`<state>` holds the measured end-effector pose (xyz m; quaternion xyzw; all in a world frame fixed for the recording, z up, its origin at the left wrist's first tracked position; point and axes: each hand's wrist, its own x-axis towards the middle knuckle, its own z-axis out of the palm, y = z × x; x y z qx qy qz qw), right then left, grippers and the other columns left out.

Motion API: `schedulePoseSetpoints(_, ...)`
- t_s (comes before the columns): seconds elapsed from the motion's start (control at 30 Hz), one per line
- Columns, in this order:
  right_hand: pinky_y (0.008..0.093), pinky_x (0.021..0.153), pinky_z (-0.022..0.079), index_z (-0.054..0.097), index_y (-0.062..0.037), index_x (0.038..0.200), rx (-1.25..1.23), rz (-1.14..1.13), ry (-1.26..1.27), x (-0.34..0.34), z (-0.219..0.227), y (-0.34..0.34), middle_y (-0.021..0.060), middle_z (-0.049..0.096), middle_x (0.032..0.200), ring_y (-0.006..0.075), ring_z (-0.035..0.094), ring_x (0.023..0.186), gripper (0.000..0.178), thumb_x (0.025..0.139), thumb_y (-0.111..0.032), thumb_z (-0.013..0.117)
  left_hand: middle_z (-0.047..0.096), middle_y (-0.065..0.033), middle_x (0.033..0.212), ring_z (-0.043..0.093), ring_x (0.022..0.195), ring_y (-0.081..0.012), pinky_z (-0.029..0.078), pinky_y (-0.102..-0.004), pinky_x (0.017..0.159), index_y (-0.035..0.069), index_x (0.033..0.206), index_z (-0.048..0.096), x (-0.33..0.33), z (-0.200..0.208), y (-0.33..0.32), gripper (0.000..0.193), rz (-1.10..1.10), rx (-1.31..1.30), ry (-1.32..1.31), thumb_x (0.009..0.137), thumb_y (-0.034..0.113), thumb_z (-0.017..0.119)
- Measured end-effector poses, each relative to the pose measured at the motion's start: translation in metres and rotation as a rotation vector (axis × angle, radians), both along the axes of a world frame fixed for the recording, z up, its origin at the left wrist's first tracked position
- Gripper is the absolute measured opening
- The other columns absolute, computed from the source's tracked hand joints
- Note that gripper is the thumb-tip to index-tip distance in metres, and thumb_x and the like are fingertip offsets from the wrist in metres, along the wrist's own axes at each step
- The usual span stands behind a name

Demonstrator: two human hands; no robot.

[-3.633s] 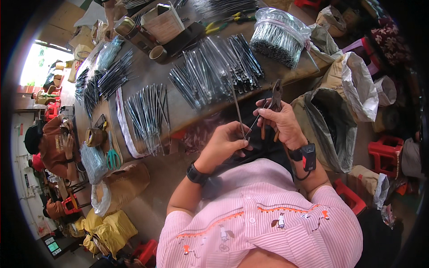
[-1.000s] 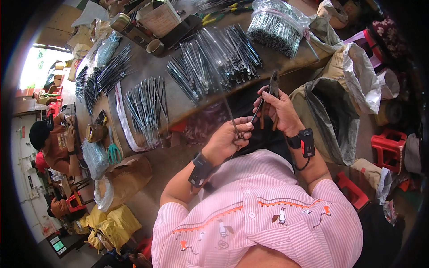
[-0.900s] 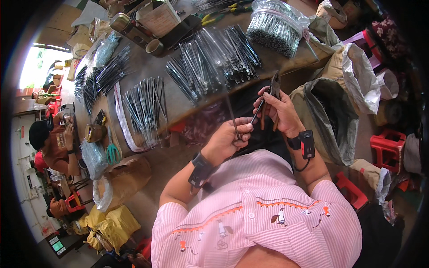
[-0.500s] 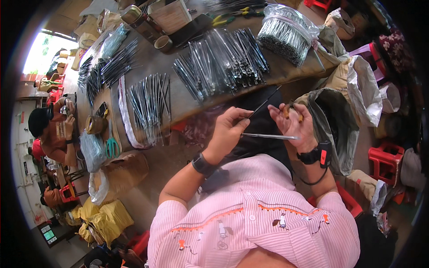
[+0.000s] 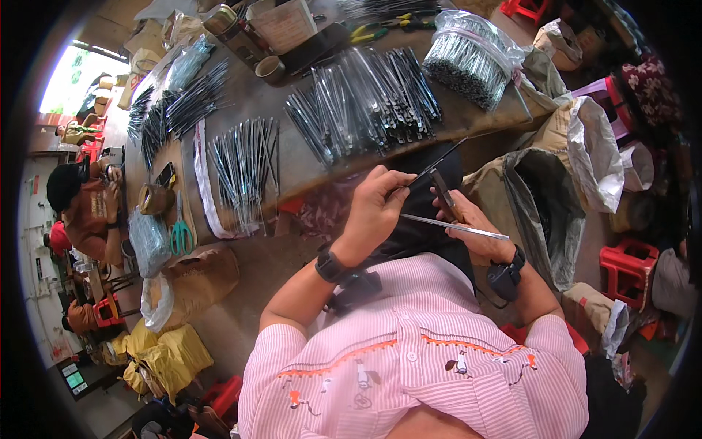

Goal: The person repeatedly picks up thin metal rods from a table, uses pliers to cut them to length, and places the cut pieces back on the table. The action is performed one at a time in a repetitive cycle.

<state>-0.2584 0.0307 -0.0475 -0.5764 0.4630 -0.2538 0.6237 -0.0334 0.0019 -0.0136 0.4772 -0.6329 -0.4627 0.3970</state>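
Observation:
Between thumb and fingers, my left hand [image 5: 371, 212] pinches thin metal rods. A dark rod [image 5: 452, 150] points up and to the right toward the table edge. Below it, a silver rod [image 5: 475, 232] slants out past my right wrist. My right hand [image 5: 479, 223] is closed round a dark, narrow hand tool [image 5: 444, 194] with brownish parts. That tool stands close to the dark rod near my left fingertips; its exact kind and whether it touches the rod are unclear. Both hands are above my lap, in front of the table.
On the table [image 5: 292, 179] lie a wide pile of metal rods [image 5: 365, 102], a smaller pile [image 5: 245, 164] and a plastic-wrapped bundle [image 5: 472, 62]. A cup [image 5: 270, 69] and teal scissors [image 5: 180, 235] are there too. An open sack [image 5: 545, 212] stands right, near a red stool [image 5: 629, 267]. Another person [image 5: 91, 208] sits left.
My right hand has turned and closed round the tool, bringing it up beside the dark rod. The silver rod now tilts further down to the right. My left hand keeps its pinch.

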Motion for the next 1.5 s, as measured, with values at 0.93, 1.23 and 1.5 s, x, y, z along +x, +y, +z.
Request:
schedulePoseSetpoints(0.93, 0.0412, 0.068, 0.048, 0.058, -0.0074, 0.107, -0.319, -0.01, 0.302, 0.034, 0.005, -0.029, 0.0142, 0.064, 0.079, 0.0361, 0.062, 0.073, 0.03, 0.079, -0.014, 0.053, 0.064, -0.0175, 0.085, 0.062, 0.08, -0.0334, 0.048, -0.0367, 0.071, -0.001, 0.099, 0.067, 0.047, 0.01, 0.005, 0.02, 0.2, -0.12, -0.234, 0.081, 0.007, 0.067)
schedulePoseSetpoints(1.23, 0.0224, 0.053, 0.043, 0.055, -0.0011, 0.114, 0.102, -0.131, -0.144, 0.033, 0.001, -0.032, 0.0074, 0.062, 0.081, 0.0109, 0.057, 0.063, 0.037, 0.079, -0.006, 0.044, 0.069, -0.0237, 0.091, 0.068, 0.084, -0.0306, 0.051, -0.035, 0.076, -0.005, 0.105, 0.067, 0.184, -0.04, -0.024, 0.033, 0.711, 0.013, -0.631, 0.082, 0.019, 0.065)
schedulePoseSetpoints(1.5, 0.0221, 0.052, 0.043, 0.054, 0.0033, 0.112, 0.175, -0.218, -0.248, 0.029, 0.006, -0.026, 0.0115, 0.063, 0.081, 0.0156, 0.061, 0.061, 0.041, 0.074, -0.01, 0.044, 0.061, -0.0218, 0.094, 0.06, 0.091, -0.0385, 0.048, -0.0453, 0.081, -0.002, 0.094, 0.068, 0.162, -0.039, -0.025, 0.034, 0.626, -0.014, -0.912, 0.082, 0.029, 0.064)
